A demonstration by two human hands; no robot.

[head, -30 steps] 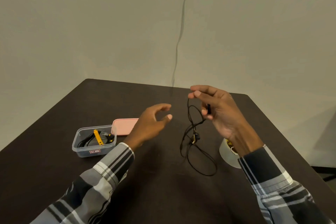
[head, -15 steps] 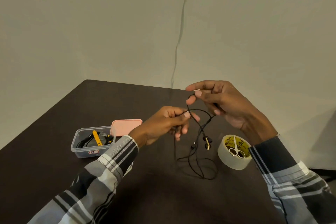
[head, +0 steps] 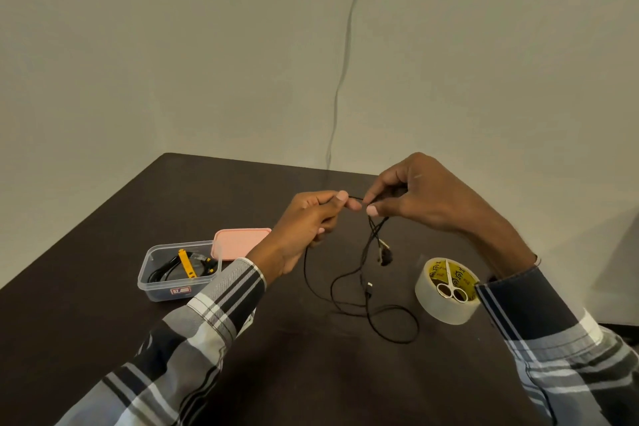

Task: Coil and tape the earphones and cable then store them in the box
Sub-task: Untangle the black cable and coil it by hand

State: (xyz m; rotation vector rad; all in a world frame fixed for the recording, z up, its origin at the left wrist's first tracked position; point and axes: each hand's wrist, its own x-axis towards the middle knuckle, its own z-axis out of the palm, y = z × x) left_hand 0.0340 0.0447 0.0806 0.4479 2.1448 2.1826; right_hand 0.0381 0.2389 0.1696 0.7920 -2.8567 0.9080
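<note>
earphones (head: 367, 273), pinched by left hand (head: 304, 228), right hand (head: 418, 194)

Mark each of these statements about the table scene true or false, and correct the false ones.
1. Both hands pinch the thin black earphone cable. True: left hand, right hand.
2. The pink plastic lid covers the clear plastic box. False: it lies beside the open box.
3. Small scissors sit inside the roll of clear tape. True.
4. The box is empty. False: it holds a black cable with a yellow tie.
5. The earphone cable is fully coiled. False: loose loops trail onto the dark table.
</note>
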